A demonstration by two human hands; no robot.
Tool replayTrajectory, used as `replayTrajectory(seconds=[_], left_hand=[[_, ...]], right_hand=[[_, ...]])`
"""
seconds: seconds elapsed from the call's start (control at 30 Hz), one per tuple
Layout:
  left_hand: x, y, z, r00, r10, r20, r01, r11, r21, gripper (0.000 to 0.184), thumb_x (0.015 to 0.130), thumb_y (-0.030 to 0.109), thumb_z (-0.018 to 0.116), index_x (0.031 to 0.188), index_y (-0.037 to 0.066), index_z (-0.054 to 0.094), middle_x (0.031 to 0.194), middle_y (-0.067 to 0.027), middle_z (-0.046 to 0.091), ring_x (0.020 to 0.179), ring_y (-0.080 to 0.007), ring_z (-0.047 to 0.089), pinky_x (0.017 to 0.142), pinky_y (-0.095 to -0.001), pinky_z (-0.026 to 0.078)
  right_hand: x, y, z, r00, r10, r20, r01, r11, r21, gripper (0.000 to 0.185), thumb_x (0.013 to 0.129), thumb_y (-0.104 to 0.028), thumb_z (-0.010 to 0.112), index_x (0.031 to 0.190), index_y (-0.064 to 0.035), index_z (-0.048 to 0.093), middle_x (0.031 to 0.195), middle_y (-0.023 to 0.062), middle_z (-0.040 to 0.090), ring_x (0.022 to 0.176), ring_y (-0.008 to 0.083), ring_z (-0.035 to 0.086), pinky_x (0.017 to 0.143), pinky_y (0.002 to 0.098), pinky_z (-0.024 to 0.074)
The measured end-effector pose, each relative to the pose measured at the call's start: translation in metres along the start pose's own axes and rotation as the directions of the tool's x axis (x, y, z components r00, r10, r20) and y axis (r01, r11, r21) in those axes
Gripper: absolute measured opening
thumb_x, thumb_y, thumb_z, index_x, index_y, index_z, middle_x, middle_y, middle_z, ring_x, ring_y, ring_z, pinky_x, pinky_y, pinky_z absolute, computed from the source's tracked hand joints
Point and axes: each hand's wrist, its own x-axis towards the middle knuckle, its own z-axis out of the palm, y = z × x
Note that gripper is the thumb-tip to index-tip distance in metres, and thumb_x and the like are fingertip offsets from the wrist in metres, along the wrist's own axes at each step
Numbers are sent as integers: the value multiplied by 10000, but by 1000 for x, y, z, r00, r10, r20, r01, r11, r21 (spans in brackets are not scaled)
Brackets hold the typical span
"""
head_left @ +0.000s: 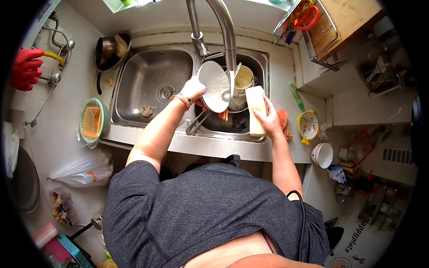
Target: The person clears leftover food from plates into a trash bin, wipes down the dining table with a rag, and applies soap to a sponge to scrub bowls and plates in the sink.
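My left hand [193,89] grips the left edge of a white ribbed bowl [213,85], tilted beside the stream from the faucet [227,31]. In my right hand [268,118] is a pale yellow sponge block [256,111], held over the right edge of the sink. Below, in the right basin [232,129], lie a cup [244,77], a metal pot and chopsticks, partly hidden by the bowl. A metal handle [196,123] leans over the basin's left side.
The left basin [154,85] holds a food scrap. Left of it are pans [107,51] and a green basket [94,120]. On the right are a yellow dish [308,125], a white bowl [322,155] and a rack with red scissors [307,18].
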Motion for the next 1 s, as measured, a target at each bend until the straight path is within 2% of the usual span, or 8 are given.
replayTrajectory(seconds=[0.13,0.23,0.37,0.47,0.57,0.67,0.87,1.0], left_hand=[[-20,27,-7,974,92,-207,-25,952,305,401,797,38,450,1159,-132,427,743,-270,637,681,-360,675,526,-429,569],[-19,11,-4,855,453,-252,-175,710,682,458,784,15,444,1213,-129,372,749,-294,623,719,-403,654,639,-465,548],[-39,20,-5,877,391,-280,-112,733,671,426,790,24,450,1187,-96,351,843,-321,616,820,-457,621,771,-498,508],[-33,6,-16,877,353,-326,-136,833,536,463,796,20,425,1231,-105,328,833,-330,613,767,-453,632,723,-478,521],[-40,3,-24,988,54,-144,-56,998,-14,420,788,31,449,1197,-63,453,871,-247,659,779,-335,677,655,-423,564],[-37,-19,-8,996,-85,10,79,866,-494,401,787,-15,428,1183,-12,488,1028,-165,626,876,-306,669,562,-428,609],[-7,-59,24,985,-124,117,171,696,-698,439,819,-72,400,1252,-2,393,1162,-185,566,999,-334,631,720,-507,591],[5,-58,28,977,-160,139,211,697,-685,349,919,45,436,1264,16,394,1186,-169,560,1002,-324,630,745,-497,587]], right_hand=[[-3,7,-4,999,-39,-11,39,999,-18,701,739,-186,743,1338,-3,426,1311,188,459,1215,285,461,1035,368,371],[-1,12,-6,997,-79,-24,77,993,-85,699,739,-196,740,1337,-12,430,1311,197,452,1223,305,448,1048,379,357],[-2,4,-6,988,-140,-59,122,962,-244,698,738,-213,739,1335,-14,434,1322,204,436,1233,320,434,1060,388,341],[-1,2,-7,980,-188,-60,156,923,-351,708,734,-194,746,1340,-13,429,1332,196,424,1239,304,430,1061,382,341],[3,5,-7,1000,-15,-12,15,1000,-27,706,757,-146,735,1361,-7,397,1330,162,449,1214,260,460,1032,356,375],[-3,-31,2,990,131,53,-140,961,240,693,792,-85,709,1383,-1,359,1326,124,474,1172,211,499,990,320,415],[2,-47,7,969,235,78,-247,889,386,668,826,-27,663,1397,13,321,1313,113,495,1131,186,530,951,299,441],[3,-50,8,976,208,72,-220,907,359,670,824,-14,658,1400,12,317,1299,110,506,1135,189,527,946,299,441]])
